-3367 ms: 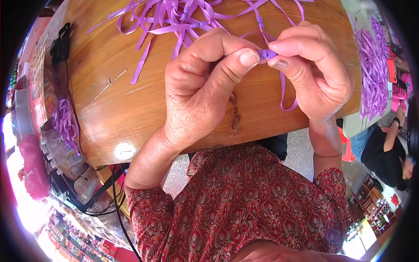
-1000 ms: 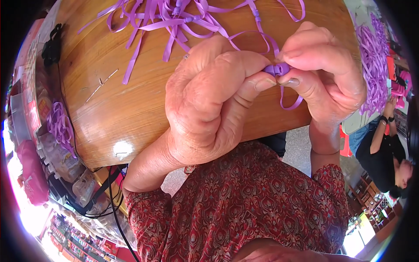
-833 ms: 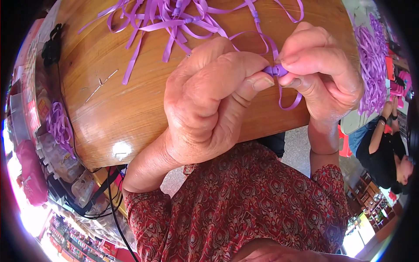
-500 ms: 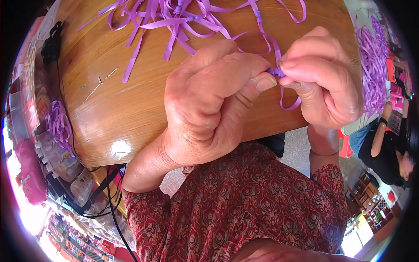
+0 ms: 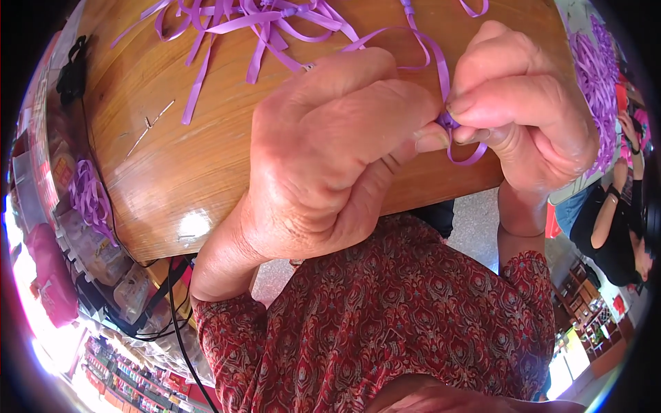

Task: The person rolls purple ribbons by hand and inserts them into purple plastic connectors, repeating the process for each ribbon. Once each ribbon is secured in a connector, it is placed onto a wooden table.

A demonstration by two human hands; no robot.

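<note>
Above the right part of the wooden table, my left hand (image 5: 330,151) and my right hand (image 5: 527,113) meet fingertip to fingertip. Both pinch a small knot in a purple ribbon (image 5: 441,65), which is mostly covered by my fingers. From the knot one length of the ribbon runs up toward the far side, and a short loop hangs below my fingertips. Beyond my left hand lies a loose heap of purple ribbons (image 5: 265,31), some with small blue-violet knots or beads on them.
On the table's left lies a thin metal tool (image 5: 150,127). A black cable (image 5: 100,158) runs down the left edge beside a bundle of purple ribbons (image 5: 89,196) and a pink pouch (image 5: 51,275). At right, more ribbons (image 5: 597,89) cover another table near a person in black (image 5: 616,234).
My hands, still together on the knot, have shifted slightly, the right one a little outward to the right. The view has moved a bit, so the ribbon heap sits higher.
</note>
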